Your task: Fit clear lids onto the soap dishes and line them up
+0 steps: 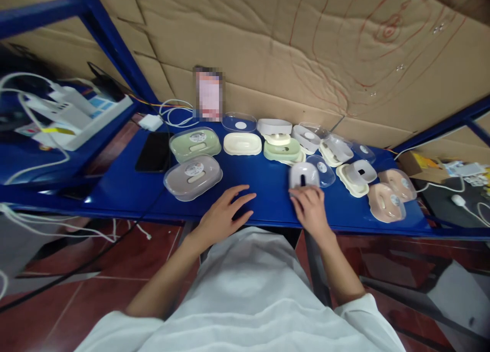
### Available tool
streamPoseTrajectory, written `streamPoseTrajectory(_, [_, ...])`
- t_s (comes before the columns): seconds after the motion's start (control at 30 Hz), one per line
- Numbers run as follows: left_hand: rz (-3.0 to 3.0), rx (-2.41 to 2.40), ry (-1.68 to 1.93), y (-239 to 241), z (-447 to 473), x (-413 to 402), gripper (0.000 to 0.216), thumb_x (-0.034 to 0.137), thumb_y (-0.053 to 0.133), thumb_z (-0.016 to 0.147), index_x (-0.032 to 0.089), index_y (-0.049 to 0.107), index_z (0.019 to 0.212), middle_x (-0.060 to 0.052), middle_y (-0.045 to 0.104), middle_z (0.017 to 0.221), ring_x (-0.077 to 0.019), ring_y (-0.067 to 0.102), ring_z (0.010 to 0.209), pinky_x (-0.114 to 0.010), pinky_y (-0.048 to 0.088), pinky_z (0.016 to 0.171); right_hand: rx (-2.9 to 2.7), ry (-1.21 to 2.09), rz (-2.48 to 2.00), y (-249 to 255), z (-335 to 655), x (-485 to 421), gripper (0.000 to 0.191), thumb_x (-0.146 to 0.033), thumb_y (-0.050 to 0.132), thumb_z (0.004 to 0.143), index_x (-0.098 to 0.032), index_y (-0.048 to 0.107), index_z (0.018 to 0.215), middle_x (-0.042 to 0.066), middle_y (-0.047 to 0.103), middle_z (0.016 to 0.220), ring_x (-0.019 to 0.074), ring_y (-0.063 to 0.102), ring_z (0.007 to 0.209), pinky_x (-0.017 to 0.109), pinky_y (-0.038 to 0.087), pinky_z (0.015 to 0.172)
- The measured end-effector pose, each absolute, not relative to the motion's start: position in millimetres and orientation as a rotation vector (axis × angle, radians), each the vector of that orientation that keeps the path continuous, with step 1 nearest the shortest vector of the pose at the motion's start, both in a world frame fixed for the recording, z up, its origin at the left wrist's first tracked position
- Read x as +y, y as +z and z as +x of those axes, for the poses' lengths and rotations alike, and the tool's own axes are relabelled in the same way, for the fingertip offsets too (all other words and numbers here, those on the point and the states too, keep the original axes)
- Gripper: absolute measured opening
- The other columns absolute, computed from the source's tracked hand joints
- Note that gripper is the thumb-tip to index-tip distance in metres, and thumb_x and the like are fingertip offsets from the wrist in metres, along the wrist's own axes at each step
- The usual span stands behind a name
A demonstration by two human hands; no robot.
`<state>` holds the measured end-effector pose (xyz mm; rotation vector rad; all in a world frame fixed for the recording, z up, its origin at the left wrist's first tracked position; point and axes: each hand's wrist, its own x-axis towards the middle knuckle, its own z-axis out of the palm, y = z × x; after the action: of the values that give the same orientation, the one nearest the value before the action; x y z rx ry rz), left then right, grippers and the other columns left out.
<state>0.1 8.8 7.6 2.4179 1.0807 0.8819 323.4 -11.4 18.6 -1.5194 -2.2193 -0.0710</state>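
Note:
My right hand point(309, 206) has its fingers closed on the near edge of a pale grey soap dish tray point(311, 172) with a dark slot in it. My left hand point(229, 209) hovers over the blue table's front edge, fingers apart, holding nothing. Just behind the tray lies a clear lid point(323, 172) with a round white label. Farther back stand a cream soap dish base point(242, 144) and a green tray point(282, 150). To the left of my hands are a lidded grey soap dish point(195, 181) and a lidded green soap dish point(199, 145).
On the right side of the blue table point(268, 193) are a grey tray on a cream base point(358, 176) and pink lidded soap dishes point(386, 204). A black phone point(153, 151) lies at left. A blurred upright screen point(209, 94) leans on the cardboard wall point(248, 45).

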Motion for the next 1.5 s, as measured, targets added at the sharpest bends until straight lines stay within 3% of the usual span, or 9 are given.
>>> streamPoseTrajectory(0.1, [2.537, 1.086, 0.852, 10.7, 1.2, 8.8, 0.051, 0.034, 0.065, 0.104, 0.031, 0.057, 0.154, -0.013, 0.042, 0.172, -0.0362, 0.040, 0.159, -0.061, 0.040, 0.127, -2.434, 0.123, -1.268, 26.2, 297.1, -29.8, 0.046, -0.016, 0.041, 0.109, -0.032, 0.065, 0.145, 0.004, 0.072, 0.144, 0.0248, 0.057, 0.147, 0.060, 0.024, 0.133])
streamPoseTrajectory(0.23, [2.609, 1.087, 0.802, 9.8, 2.9, 9.4, 0.040, 0.033, 0.063, 0.105, 0.033, 0.064, 0.146, -0.008, 0.064, 0.154, -0.0314, 0.058, 0.145, -0.065, 0.024, 0.133, -2.433, 0.131, -1.286, 36.6, 299.6, -8.2, 0.061, -0.012, 0.034, 0.106, -0.031, 0.048, 0.163, 0.005, 0.051, 0.168, 0.0247, 0.037, 0.163, 0.060, 0.025, 0.134])
streamPoseTrajectory(0.47, [2.547, 1.128, 0.847, 7.2, 1.1, 9.7, 0.029, 0.029, 0.054, 0.110, 0.029, 0.072, 0.132, -0.009, 0.069, 0.148, -0.0271, 0.068, 0.128, -0.050, 0.045, 0.111, -2.212, -0.115, -1.775, 29.6, 327.5, 52.5, 0.050, -0.035, 0.044, 0.110, -0.015, 0.056, 0.154, 0.021, 0.066, 0.144, 0.0385, 0.059, 0.134, 0.066, 0.035, 0.119])
streamPoseTrajectory(0.63, [2.486, 1.151, 1.001, 7.6, -0.4, 10.1, 0.030, 0.027, 0.053, 0.111, 0.028, 0.070, 0.135, -0.008, 0.074, 0.137, -0.0251, 0.069, 0.124, -0.045, 0.046, 0.103, -2.270, 0.028, -1.594, 27.8, 316.7, 21.0, 0.030, -0.040, 0.051, 0.111, -0.024, 0.074, 0.124, 0.011, 0.074, 0.118, 0.0306, 0.064, 0.117, 0.054, 0.041, 0.112])
streamPoseTrajectory(0.87, [2.419, 1.170, 1.270, 5.5, 1.1, 11.2, 0.024, 0.026, 0.060, 0.109, 0.028, 0.073, 0.129, -0.006, 0.078, 0.124, -0.0224, 0.071, 0.115, -0.040, 0.049, 0.098, -2.327, 0.350, -1.172, 26.3, 282.1, -26.0, 0.028, -0.030, 0.054, 0.111, -0.026, 0.071, 0.134, 0.007, 0.076, 0.126, 0.0228, 0.068, 0.125, 0.052, 0.042, 0.127])
streamPoseTrajectory(1.0, [2.544, 1.039, 1.069, 4.7, 0.3, 11.3, 0.027, 0.028, 0.059, 0.109, 0.028, 0.071, 0.134, -0.006, 0.077, 0.130, -0.0223, 0.070, 0.120, -0.040, 0.048, 0.100, -2.164, 0.217, -1.006, 20.0, 276.3, -31.1, 0.021, -0.025, 0.062, 0.108, -0.026, 0.075, 0.124, 0.005, 0.079, 0.112, 0.0218, 0.074, 0.111, 0.045, 0.059, 0.110])
streamPoseTrajectory(1.17, [2.686, 0.937, 0.866, 2.7, -1.3, 9.6, 0.039, 0.030, 0.061, 0.108, 0.030, 0.064, 0.147, -0.008, 0.072, 0.143, -0.0256, 0.064, 0.135, -0.044, 0.045, 0.111, -2.265, -0.021, -1.140, 19.0, 278.5, -26.5, 0.043, -0.039, 0.073, 0.102, -0.026, 0.067, 0.143, 0.014, 0.068, 0.146, 0.0333, 0.057, 0.147, 0.057, 0.049, 0.121])
streamPoseTrajectory(1.37, [2.693, 0.968, 0.807, 4.3, 0.4, 10.2, 0.032, 0.025, 0.056, 0.109, 0.030, 0.071, 0.137, -0.008, 0.068, 0.150, -0.0272, 0.055, 0.147, -0.046, 0.047, 0.115, -2.371, 0.063, -1.118, 20.1, 282.9, -27.8, 0.040, -0.029, 0.061, 0.109, -0.029, 0.064, 0.148, 0.007, 0.073, 0.142, 0.0256, 0.057, 0.148, 0.052, 0.041, 0.128])
streamPoseTrajectory(1.5, [2.648, 0.946, 0.825, 6.8, 1.3, 10.3, 0.035, 0.024, 0.056, 0.109, 0.027, 0.066, 0.142, -0.010, 0.066, 0.150, -0.0268, 0.056, 0.146, -0.046, 0.050, 0.117, -2.201, -0.051, -1.484, 16.8, 316.1, -18.3, 0.052, -0.045, 0.051, 0.111, -0.028, 0.051, 0.161, 0.014, 0.050, 0.167, 0.0345, 0.038, 0.161, 0.064, 0.033, 0.129])
